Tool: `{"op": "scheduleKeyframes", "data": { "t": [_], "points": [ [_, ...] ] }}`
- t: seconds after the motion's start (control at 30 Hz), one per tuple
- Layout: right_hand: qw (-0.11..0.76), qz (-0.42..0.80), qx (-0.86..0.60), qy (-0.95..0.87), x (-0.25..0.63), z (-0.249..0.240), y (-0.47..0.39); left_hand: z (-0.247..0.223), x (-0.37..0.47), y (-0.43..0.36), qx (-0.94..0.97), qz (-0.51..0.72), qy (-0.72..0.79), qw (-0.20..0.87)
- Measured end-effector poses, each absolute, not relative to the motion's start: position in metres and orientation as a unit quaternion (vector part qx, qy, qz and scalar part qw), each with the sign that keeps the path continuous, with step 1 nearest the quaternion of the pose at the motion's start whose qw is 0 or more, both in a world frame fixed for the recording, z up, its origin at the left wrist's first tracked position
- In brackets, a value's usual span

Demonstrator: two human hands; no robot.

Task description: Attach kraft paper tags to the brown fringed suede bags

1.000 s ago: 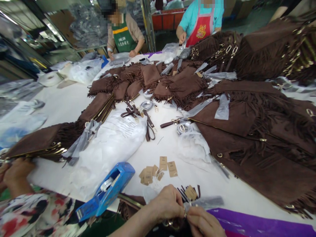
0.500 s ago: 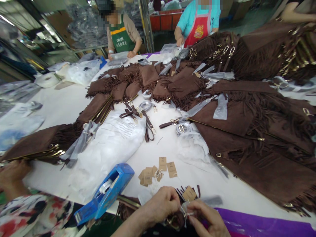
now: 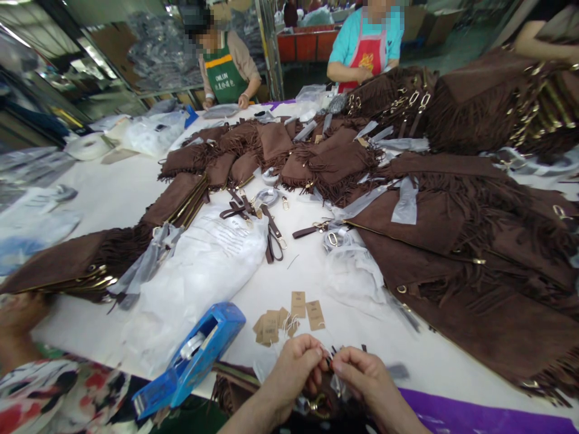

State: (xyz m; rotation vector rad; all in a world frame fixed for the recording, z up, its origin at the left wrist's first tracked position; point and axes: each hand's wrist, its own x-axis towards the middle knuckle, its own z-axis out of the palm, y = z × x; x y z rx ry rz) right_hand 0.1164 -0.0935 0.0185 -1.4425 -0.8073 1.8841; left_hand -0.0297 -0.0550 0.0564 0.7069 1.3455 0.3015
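At the table's near edge my left hand (image 3: 304, 369) pinches a thin white tag string (image 3: 326, 354) between thumb and fingertips. My right hand (image 3: 362, 375) is closed a short way to the right, its fingertips pinched on the same string. Below them in my lap is a brown fringed bag, mostly hidden, with a gold clasp (image 3: 319, 405) showing. Just beyond my hands lie several brown paper tags (image 3: 270, 327) with white strings. A blue tape dispenser (image 3: 199, 355) stands to the left of my left forearm.
Brown fringed bags (image 3: 420, 211) are heaped on the right and across the middle. Wrist straps (image 3: 272, 232) and a white plastic bag (image 3: 199, 259) lie centrally. A purple sheet (image 3: 479, 413) edges the near right. A co-worker's hand (image 3: 22, 313) is at left; other people stand opposite.
My hands have risen slightly and turned, fingertips closer together on the string. The paper tag seen between them before is now hidden. The co-worker's hand at left has shifted slightly left.
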Motion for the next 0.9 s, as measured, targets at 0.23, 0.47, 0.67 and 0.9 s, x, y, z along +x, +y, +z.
{"op": "scheduleKeyframes", "data": {
  "t": [0.23,0.47,0.67,0.9],
  "points": [
    [0.340,0.734,-0.553,-0.200,0.113,0.016,-0.089,0.047,-0.025,-0.058,0.335,0.116,0.586,0.729],
    [0.313,0.715,-0.570,-0.258,0.114,0.025,-0.082,0.045,-0.021,-0.056,0.340,0.113,0.601,0.715],
    [0.291,0.712,-0.563,-0.304,0.116,0.025,-0.081,0.051,-0.021,-0.054,0.319,0.132,0.607,0.715],
    [0.261,0.639,-0.518,-0.505,0.146,0.018,-0.082,0.054,-0.025,-0.049,0.194,0.211,0.559,0.778]
  ]
}}
